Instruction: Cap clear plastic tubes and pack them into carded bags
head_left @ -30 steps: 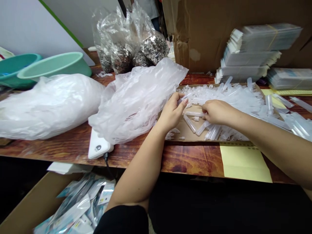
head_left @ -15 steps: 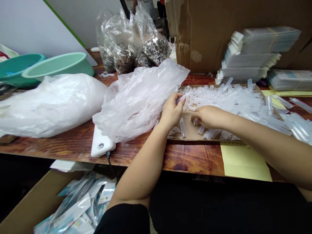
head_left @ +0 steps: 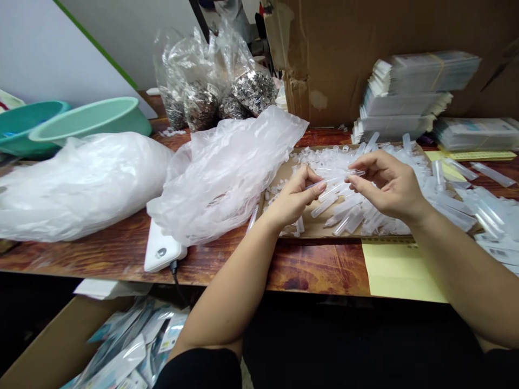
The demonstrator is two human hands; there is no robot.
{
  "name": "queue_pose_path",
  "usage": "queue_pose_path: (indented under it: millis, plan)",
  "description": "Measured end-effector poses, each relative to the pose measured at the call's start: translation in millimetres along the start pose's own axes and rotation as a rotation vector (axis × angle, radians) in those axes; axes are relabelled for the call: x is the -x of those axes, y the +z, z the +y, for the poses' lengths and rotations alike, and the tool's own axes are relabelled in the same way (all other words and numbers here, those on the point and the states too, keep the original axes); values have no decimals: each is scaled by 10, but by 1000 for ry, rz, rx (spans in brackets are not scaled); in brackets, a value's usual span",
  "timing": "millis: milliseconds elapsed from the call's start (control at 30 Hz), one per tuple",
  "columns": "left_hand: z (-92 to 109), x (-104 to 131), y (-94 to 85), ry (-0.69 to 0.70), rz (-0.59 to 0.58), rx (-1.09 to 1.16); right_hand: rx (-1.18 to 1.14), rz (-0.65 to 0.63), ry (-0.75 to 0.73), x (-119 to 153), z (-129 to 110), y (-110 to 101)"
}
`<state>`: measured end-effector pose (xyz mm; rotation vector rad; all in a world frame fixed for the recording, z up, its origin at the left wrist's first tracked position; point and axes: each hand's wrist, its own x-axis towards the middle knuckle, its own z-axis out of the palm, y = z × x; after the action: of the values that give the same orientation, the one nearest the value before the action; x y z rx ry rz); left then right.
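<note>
Over a shallow cardboard tray (head_left: 308,235), my left hand (head_left: 300,195) pinches a clear plastic tube, mostly covered by the fingers. To its right, my right hand (head_left: 385,183) holds a clear piece with a pointed tip (head_left: 356,172) between thumb and forefinger. The two hands face each other, a short gap apart. Beneath them the tray holds many translucent tubes (head_left: 344,222) and small clear caps (head_left: 320,156). More tubes (head_left: 492,174) lie on the table to the right of the tray.
White plastic bags (head_left: 85,183) cover the left and middle of the table, beside a white device (head_left: 162,248) with a cable. Behind are green basins (head_left: 93,121), bags of metal parts (head_left: 253,89) and stacked packets (head_left: 433,73). A box of packages (head_left: 40,346) stands below.
My right hand has lifted from the tray and turned toward my left hand, now with a clear pointed piece in its fingers. My left hand is slightly lower. The whole view has shifted a little.
</note>
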<state>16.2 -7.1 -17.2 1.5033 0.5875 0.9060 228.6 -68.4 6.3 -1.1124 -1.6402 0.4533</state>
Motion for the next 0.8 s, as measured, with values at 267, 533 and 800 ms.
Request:
queue_pose_path:
  millis: [267, 533, 800]
  plan:
    - [-42, 40, 93, 44, -76, 2, -167, -150, 132, 100, -12, -22]
    - [-53, 69, 133, 37, -60, -72, 222, -176, -80, 120, -74, -71]
    - [-45, 69, 149, -20, -97, -47, 264, -205, 2, 141, -77, -34]
